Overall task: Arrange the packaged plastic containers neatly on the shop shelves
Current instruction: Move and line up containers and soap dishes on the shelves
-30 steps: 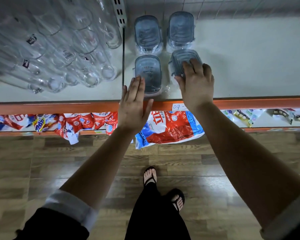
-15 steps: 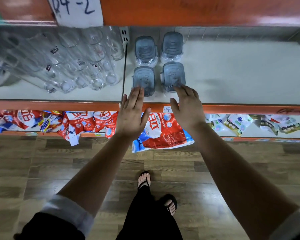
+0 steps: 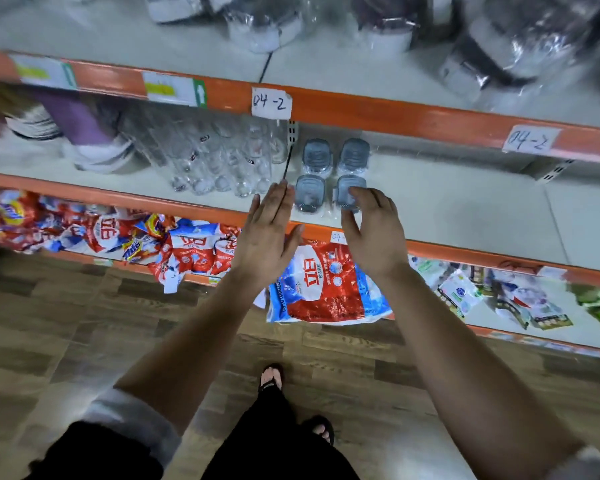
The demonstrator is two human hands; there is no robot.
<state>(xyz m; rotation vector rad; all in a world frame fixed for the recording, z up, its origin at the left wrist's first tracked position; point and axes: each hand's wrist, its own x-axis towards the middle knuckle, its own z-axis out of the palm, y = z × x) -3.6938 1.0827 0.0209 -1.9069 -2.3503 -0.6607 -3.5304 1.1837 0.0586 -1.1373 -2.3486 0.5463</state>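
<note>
1. Four small grey-blue plastic tubs with rounded lids, each wrapped in clear film: back-left container (image 3: 316,155), back-right container (image 3: 353,154), front-left container (image 3: 309,194), front-right container (image 3: 343,199). Upright, in a two-by-two block with narrow gaps, just below and slightly right of the white handwritten "04-2" paper label (image 3: 271,102).
2. Cream shelf board (image 3: 447,202) under the block, one level below the label.
3. Right hand (image 3: 374,233), below and right of the label: unclenched, fingers loosely curved, fingertips over the near edge of the front-right container. Contact not discernible; nothing held.
4. Left hand (image 3: 267,233), straight below the label: flat, fingers straight and together, thumb spread, palm turned toward the front-left container, just beside it. Nothing held.
5. Thin dark divider (image 3: 287,166), directly below the label, at the left flank of the block.
6. Clear glass tumblers (image 3: 222,161) in close rows, below and left of the label, beyond the divider.
7. Orange shelf edge (image 3: 395,114), carrying the label.
8. Red, white and blue plastic detergent bag (image 3: 323,285), well below the label, overhanging the bottom shelf between the two forearms.
9. Film-wrapped goods (image 3: 516,46), above and right of the label; blurred.
10. Wood-pattern floor (image 3: 66,323), lowest below the label.
</note>
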